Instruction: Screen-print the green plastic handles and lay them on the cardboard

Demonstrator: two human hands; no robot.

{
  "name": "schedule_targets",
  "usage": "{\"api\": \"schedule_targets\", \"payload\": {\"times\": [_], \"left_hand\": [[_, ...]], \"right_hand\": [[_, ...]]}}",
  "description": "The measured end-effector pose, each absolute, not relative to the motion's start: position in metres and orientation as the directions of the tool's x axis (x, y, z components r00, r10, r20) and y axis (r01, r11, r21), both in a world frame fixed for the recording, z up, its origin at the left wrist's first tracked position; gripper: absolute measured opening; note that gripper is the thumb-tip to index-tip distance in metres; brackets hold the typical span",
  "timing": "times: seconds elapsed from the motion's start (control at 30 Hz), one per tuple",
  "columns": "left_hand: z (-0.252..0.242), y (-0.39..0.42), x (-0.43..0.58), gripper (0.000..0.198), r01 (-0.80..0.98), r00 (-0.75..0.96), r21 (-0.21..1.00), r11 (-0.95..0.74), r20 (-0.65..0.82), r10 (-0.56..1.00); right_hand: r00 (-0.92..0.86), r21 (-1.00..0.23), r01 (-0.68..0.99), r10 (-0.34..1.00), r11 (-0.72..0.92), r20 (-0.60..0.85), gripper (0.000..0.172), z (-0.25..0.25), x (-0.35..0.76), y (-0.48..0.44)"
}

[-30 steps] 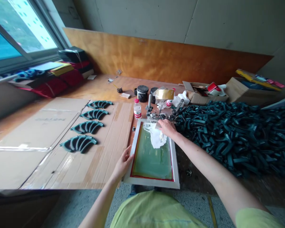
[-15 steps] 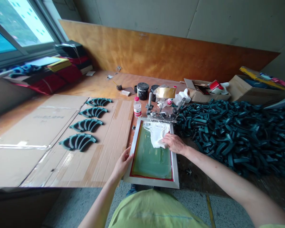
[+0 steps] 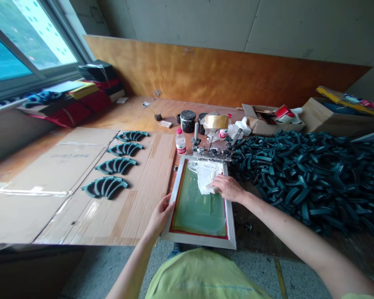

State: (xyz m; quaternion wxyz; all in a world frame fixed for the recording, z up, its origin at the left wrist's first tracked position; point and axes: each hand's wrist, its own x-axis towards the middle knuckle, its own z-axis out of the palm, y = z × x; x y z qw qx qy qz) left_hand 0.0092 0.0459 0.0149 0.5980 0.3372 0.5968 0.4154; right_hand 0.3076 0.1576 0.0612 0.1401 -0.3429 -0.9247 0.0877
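Note:
A screen-printing frame (image 3: 205, 241) with green mesh, red border and aluminium rim lies on the table in front of me, its far end clamped in a metal hinge (image 3: 210, 153). My left hand (image 3: 161, 216) grips the frame's left rim near the front corner. My right hand (image 3: 227, 187) presses a crumpled white cloth (image 3: 205, 174) onto the mesh near the far right side.
Several dark green curved plastic parts (image 3: 115, 165) lie in rows on flattened cardboard (image 3: 65, 191) to the left. A big heap of the same parts (image 3: 311, 174) fills the right. Behind the frame stand a water bottle (image 3: 180, 143), black ink jars (image 3: 187, 120) and open boxes (image 3: 268, 120).
My right hand slid the white cloth from the frame's far edge toward me along the right side of the mesh. My left hand stays on the left rim.

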Motion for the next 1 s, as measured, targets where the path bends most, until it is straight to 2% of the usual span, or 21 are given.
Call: {"api": "schedule_targets", "payload": {"times": [0.07, 0.13, 0.2, 0.27, 0.33, 0.4, 0.5, 0.57, 0.7, 0.77, 0.8, 0.87, 0.9, 0.93, 1.0], "left_hand": [[0.022, 0.046, 0.009, 0.075, -0.107, -0.055, 0.896, 0.431, -0.438, 0.897], [0.034, 0.046, 0.008, 0.081, -0.12, -0.054, 0.891, 0.437, -0.446, 0.894], [0.052, 0.046, 0.006, 0.086, -0.139, -0.045, 0.884, 0.447, -0.456, 0.889], [0.075, 0.048, 0.003, 0.08, -0.152, -0.042, 0.88, 0.45, -0.461, 0.887], [0.099, 0.056, 0.001, 0.068, -0.146, -0.056, 0.89, 0.431, -0.442, 0.895], [0.122, 0.071, 0.002, 0.061, -0.166, -0.079, 0.925, 0.343, -0.359, 0.93], [0.152, 0.105, 0.01, 0.056, -0.27, -0.124, 0.96, 0.079, -0.116, 0.986], [0.17, 0.129, 0.016, 0.049, -0.319, -0.125, 0.947, -0.033, -0.008, 0.992], [0.185, 0.153, 0.028, 0.045, -0.369, -0.102, 0.927, -0.061, 0.025, 0.995], [0.173, 0.144, 0.039, 0.045, -0.389, -0.17, 0.92, -0.05, -0.018, 0.985], [0.161, 0.134, 0.047, 0.047, -0.382, -0.167, 0.924, 0.016, -0.086, 0.982], [0.128, 0.106, 0.067, 0.054, -0.317, -0.054, 0.907, 0.277, -0.309, 0.95], [0.11, 0.091, 0.078, 0.058, -0.229, 0.096, 0.854, 0.467, -0.458, 0.884], [0.092, 0.077, 0.086, 0.061, -0.192, 0.165, 0.793, 0.578, -0.554, 0.816], [0.062, 0.055, 0.094, 0.058, -0.224, 0.19, 0.714, 0.663, -0.635, 0.749]], "right_hand": [[-0.654, -0.331, 0.655, 0.729, 0.679, 0.201, 0.024, 0.074, 0.301, 0.178], [-0.559, -0.373, 0.721, 0.808, 0.584, 0.185, 0.044, 0.086, 0.289, 0.203], [-0.477, -0.347, 0.795, 0.866, 0.498, 0.149, 0.06, 0.096, 0.28, 0.225], [-0.397, -0.289, 0.855, 0.902, 0.431, 0.172, 0.066, 0.105, 0.282, 0.24], [-0.296, -0.277, 0.887, 0.915, 0.369, 0.272, 0.059, 0.11, 0.299, 0.245], [-0.152, -0.33, 0.904, 0.926, 0.272, 0.345, 0.041, 0.107, 0.326, 0.24], [-0.028, -0.415, 0.9, 0.966, 0.136, 0.256, 0.023, 0.083, 0.359, 0.215], [-0.071, -0.435, 0.89, 0.983, 0.139, 0.17, 0.019, 0.058, 0.364, 0.192], [-0.287, -0.409, 0.855, 0.948, 0.32, 0.141, 0.024, 0.017, 0.343, 0.159], [-0.349, -0.39, 0.84, 0.926, 0.378, 0.145, 0.02, 0.014, 0.328, 0.151], [-0.34, -0.393, 0.841, 0.928, 0.373, 0.153, 0.015, 0.016, 0.32, 0.147], [-0.296, -0.413, 0.842, 0.937, 0.349, 0.187, 0.005, 0.025, 0.302, 0.132], [-0.294, -0.416, 0.836, 0.932, 0.359, 0.214, 0.003, 0.029, 0.292, 0.122], [-0.32, -0.41, 0.82, 0.914, 0.398, 0.247, 0.005, 0.032, 0.281, 0.111], [-0.49, -0.371, 0.731, 0.819, 0.573, 0.299, 0.01, 0.033, 0.263, 0.09]]}}
